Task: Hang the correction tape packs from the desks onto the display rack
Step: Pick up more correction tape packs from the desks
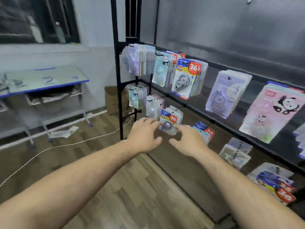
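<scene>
A clear correction tape pack (167,128) with a purple dispenser is held between both my hands, low in front of the black display rack (118,90). My left hand (145,136) has its fingertips on the pack's left edge. My right hand (188,141) pinches the pack's right edge with curled fingers. Just behind it, a bunch of packs marked 36 (172,115) hangs on a lower hook. Several more bunches of packs hang on the rack's upper and lower rows. Motion blur softens the picture.
A blue-edged desk (47,80) stands at the left by the wall, with a few packs lying on it. A white cable (66,145) runs over the wooden floor. A cardboard box (112,100) sits behind the rack's post.
</scene>
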Action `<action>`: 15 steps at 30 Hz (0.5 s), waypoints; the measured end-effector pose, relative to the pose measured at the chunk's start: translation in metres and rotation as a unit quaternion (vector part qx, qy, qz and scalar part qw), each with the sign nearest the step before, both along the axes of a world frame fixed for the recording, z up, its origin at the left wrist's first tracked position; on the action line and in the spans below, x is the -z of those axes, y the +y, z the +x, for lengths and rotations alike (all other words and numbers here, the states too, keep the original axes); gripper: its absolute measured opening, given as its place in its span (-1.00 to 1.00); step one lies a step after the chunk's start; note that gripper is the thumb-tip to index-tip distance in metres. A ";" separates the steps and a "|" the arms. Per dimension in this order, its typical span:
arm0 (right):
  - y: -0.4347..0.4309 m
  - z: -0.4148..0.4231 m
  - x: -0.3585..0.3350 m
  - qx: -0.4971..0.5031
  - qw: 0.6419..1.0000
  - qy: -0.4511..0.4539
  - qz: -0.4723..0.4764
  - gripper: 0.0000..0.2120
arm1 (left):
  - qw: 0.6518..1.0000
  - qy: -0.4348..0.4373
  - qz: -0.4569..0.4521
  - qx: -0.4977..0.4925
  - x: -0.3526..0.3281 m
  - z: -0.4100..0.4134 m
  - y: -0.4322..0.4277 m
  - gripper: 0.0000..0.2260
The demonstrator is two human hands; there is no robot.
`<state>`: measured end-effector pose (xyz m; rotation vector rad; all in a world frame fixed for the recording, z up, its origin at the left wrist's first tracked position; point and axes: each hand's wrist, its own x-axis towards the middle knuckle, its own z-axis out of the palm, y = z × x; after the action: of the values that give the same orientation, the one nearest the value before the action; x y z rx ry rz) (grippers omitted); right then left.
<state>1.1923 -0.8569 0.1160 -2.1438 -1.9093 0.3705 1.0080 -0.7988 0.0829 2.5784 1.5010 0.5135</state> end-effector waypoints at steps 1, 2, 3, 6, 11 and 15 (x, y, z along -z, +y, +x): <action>0.018 -0.018 0.000 -0.016 1.000 -0.005 0.002 -0.43 | 1.000 -0.002 -0.002 -0.014 0.000 -0.021 0.013 -0.37; 0.037 -0.038 -0.001 -0.032 0.999 -0.008 0.005 -0.43 | 1.000 -0.003 -0.005 -0.026 0.001 -0.042 0.027 -0.38; 0.055 -0.059 -0.001 -0.044 0.999 -0.007 0.004 -0.41 | 0.999 -0.004 -0.009 -0.037 0.000 -0.064 0.041 -0.39; 0.112 -0.129 -0.002 -0.082 0.997 0.001 0.001 -0.36 | 0.997 -0.007 -0.009 -0.072 -0.004 -0.133 0.081 -0.41; 0.196 -0.248 -0.010 -0.153 0.988 0.020 0.006 -0.37 | 0.989 0.007 -0.011 -0.147 -0.012 -0.248 0.138 -0.42; 0.253 -0.325 -0.005 -0.205 0.978 0.025 -0.004 -0.34 | 0.978 -0.002 -0.023 -0.206 -0.011 -0.326 0.175 -0.43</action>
<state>0.8670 -0.6035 0.1207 -1.7134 -2.3164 0.5028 0.6820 -0.6241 0.0934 2.2276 2.0306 0.5133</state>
